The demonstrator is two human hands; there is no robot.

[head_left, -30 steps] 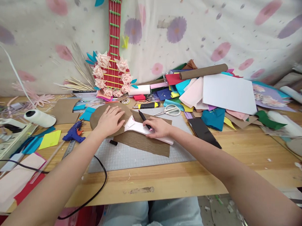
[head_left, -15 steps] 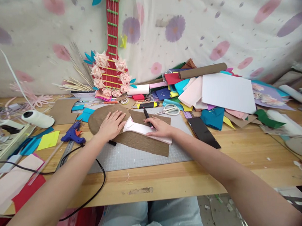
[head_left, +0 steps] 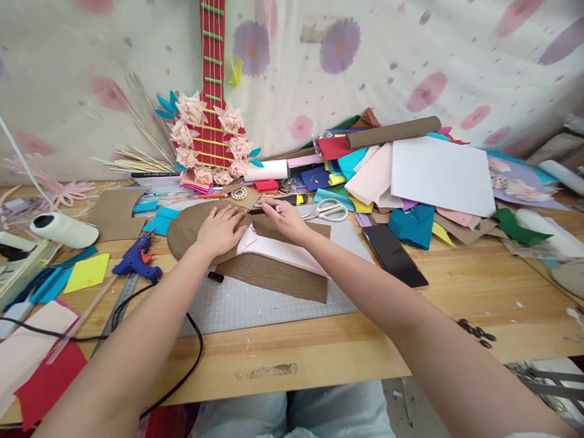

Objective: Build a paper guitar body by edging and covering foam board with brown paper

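Note:
My left hand lies flat with spread fingers on a brown paper piece, which has a rounded left end and a split, strip-like right part. A long white strip, folded at its left end, rests on the brown paper. My right hand is closed around a dark marker, its tip pointing left toward the brown paper near my left fingertips. Whether the tip touches the paper, I cannot tell. The marker's black cap lies on the grey cutting mat below my left hand.
White scissors and a yellow-black cutter lie behind my right hand. A black phone is at the right, a blue glue gun with cable at the left. A red paper guitar stands at the back beside piled coloured paper.
My right hand has moved left and away from me, off the white strip. The marker has tipped from upright to nearly flat, pointing left. My left hand stays on the paper.

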